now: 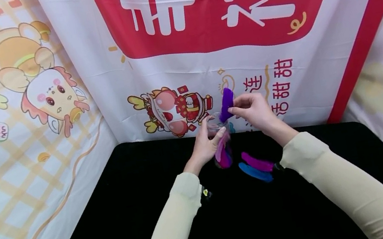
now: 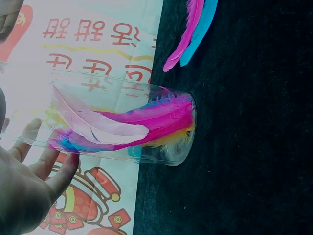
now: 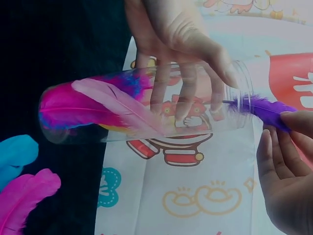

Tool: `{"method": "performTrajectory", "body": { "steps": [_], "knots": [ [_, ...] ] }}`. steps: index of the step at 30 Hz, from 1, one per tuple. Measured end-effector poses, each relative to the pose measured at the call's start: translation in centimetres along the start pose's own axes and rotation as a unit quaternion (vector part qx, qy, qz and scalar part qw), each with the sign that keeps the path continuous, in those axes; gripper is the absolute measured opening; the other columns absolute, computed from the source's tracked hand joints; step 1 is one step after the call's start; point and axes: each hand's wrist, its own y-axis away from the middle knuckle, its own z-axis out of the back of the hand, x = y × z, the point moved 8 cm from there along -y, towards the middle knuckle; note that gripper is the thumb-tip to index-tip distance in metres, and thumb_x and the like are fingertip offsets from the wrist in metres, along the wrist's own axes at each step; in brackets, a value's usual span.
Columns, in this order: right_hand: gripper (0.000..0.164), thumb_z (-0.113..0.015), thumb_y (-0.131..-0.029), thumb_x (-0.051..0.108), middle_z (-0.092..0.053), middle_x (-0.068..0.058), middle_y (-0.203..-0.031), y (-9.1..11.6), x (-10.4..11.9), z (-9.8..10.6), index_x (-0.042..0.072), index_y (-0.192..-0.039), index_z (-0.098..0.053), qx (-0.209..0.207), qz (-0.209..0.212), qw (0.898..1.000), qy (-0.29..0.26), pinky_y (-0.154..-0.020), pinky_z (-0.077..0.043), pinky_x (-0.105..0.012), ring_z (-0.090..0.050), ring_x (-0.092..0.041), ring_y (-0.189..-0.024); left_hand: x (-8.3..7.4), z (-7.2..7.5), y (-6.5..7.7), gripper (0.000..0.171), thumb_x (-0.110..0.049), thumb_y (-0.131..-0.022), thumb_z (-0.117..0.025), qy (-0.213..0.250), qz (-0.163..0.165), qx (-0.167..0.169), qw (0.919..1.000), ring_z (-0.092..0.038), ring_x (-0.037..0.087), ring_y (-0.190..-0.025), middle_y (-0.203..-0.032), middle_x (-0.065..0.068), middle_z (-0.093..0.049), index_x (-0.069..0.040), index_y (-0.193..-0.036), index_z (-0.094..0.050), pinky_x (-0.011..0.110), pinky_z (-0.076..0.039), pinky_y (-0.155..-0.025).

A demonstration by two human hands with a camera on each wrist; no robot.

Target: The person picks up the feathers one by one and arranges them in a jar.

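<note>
A clear jar [image 3: 171,125] stands upright on the black table, with pink, pale pink, blue and yellow feathers [image 2: 161,117] inside. My left hand [image 1: 204,145] grips it near the top, thumb on one side and fingers round the other. Above the mouth, my right hand [image 1: 256,113] pinches a purple feather [image 1: 227,104] between thumb and forefinger. In the right wrist view its quill end reaches into the jar's neck, while the broad end stays outside by the fingertips.
A magenta feather [image 1: 258,162] and a blue feather [image 1: 255,172] lie side by side on the black tabletop [image 1: 255,219], right of the jar. Close behind the jar hangs a white printed cloth [image 1: 101,88], with another patterned cloth [image 1: 31,173] along the left side.
</note>
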Motion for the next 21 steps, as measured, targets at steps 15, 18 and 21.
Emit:
{"method": "performTrajectory", "body": {
  "steps": [15, 18, 21],
  "knots": [
    [0.011, -0.077, -0.093, 0.013, -0.076, -0.013, -0.093, 0.1, -0.1, -1.6, 0.003, -0.097, -0.077, 0.048, 0.006, 0.997, 0.057, -0.073, -0.055, -0.030, -0.071, -0.020, -0.083, 0.1, 0.0, 0.1, 0.071, -0.059, -0.099, -0.059, 0.006, 0.013, 0.003, 0.9999, -0.064, 0.024, -0.117, -0.134, 0.009, -0.056, -0.024, -0.155, -0.032, 0.046, -0.051, -0.100],
    [0.011, -0.077, -0.093, 0.014, -0.076, -0.012, -0.092, 0.0, 0.0, -1.7, 0.004, -0.097, -0.077, 0.049, 0.008, 0.997, 0.065, -0.072, -0.054, -0.030, -0.068, -0.020, -0.082, 0.2, 0.0, 0.1, 0.071, -0.059, -0.099, -0.059, 0.006, 0.015, 0.004, 0.9999, -0.064, 0.024, -0.117, -0.134, 0.009, -0.055, -0.025, -0.154, -0.032, 0.046, -0.051, -0.100],
    [0.010, -0.077, -0.093, 0.014, -0.075, -0.011, -0.091, -0.1, 0.0, -1.7, 0.004, -0.096, -0.077, 0.049, 0.011, 0.996, 0.070, -0.070, -0.052, -0.030, -0.066, -0.019, -0.079, 0.3, 0.0, 0.0, 0.069, -0.059, -0.099, -0.059, 0.005, 0.017, 0.004, 0.9998, -0.063, 0.024, -0.117, -0.135, 0.009, -0.054, -0.027, -0.154, -0.033, 0.045, -0.051, -0.100]
  ]
}}
